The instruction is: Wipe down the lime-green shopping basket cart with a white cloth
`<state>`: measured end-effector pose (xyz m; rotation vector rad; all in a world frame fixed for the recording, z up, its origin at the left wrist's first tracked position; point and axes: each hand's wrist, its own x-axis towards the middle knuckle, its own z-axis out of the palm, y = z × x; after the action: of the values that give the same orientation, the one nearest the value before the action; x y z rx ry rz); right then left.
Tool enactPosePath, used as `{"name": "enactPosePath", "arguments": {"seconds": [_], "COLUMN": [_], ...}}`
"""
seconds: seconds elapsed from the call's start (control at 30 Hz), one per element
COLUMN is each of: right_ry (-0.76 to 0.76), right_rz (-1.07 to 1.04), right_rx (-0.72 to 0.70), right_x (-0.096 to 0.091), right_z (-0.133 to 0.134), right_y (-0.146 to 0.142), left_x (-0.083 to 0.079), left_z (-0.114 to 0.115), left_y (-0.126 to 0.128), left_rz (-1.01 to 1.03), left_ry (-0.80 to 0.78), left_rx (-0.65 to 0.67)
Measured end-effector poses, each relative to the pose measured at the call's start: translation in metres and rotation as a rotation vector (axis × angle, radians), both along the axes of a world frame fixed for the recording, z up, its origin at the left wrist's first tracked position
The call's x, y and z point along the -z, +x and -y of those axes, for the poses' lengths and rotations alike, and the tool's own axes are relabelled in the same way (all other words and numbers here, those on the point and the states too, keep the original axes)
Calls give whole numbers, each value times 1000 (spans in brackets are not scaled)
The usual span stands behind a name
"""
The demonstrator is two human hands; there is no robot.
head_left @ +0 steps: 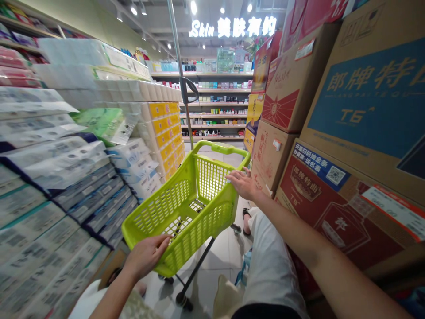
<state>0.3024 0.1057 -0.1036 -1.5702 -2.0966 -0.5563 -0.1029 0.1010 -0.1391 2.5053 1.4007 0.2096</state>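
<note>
A lime-green shopping cart [199, 230] with a perforated plastic basket stands at an angle in front of me, and no goods show inside it. My left hand [148, 257] is closed over the near end of the basket's rim, its fingertips just inside. Farther along, my right hand [242, 182] grips the rim's right corner, beside the cart's raised handle [222, 148]. Part of the right hand's grip is hidden behind the rim. Below the basket, dark legs and wheels [184, 301] rest on the pale tiled floor [219, 261].
Stacked paper packs [83, 177] line the left side. Large cardboard boxes [338, 212] rise close on the right. A metal pole [177, 44] stands beyond the cart, before shelves [215, 91] of small goods. A leg in white trousers [274, 261] is near the cart's right side.
</note>
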Motion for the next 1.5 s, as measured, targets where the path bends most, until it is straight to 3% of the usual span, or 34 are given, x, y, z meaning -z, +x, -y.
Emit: {"name": "enactPosePath", "arguments": {"seconds": [0.17,0.3,0.37,0.47,0.63,0.7,0.8,0.93,1.03,1.13,1.33,1.4,1.5], "right_ry": [27,50,37,-9,-32,-24,2,122,252,298,109,79,158], "right_rz": [-69,-127,-127,-113,-60,-40,-60,-196,-329,-379,-203,-196,-269], "right_rx": [31,50,19,-51,-96,-109,-60,129,266,288,61,75,175], "right_x": [5,10,15,24,31,25,11,-10,-17,-11,13,11,0], "right_z": [2,11,16,21,27,31,41,54,59,59,56,58,63], "right_y": [-8,-32,-50,-82,-114,-110,-88,-44,-27,-42,-99,-96,-63], "left_x": [7,9,6,-1,-3,0,4,2,-2,-2,0,1,1], "left_z": [-17,-29,-29,-23,-19,-20,-21,-21,-21,-19,-17,-17,-17], "left_y": [-15,-31,-26,7,81,94,93,81,78,79,76,73,70], "left_rz": [37,90,113,193,291,270,198,177,173,171,191,201,210], "left_ry": [75,387,513,579,506,443,402,375,353,360,371,367,375], "left_rx": [40,52,55,88,59,9,-44,-39,-37,-40,-34,-26,-31]}}
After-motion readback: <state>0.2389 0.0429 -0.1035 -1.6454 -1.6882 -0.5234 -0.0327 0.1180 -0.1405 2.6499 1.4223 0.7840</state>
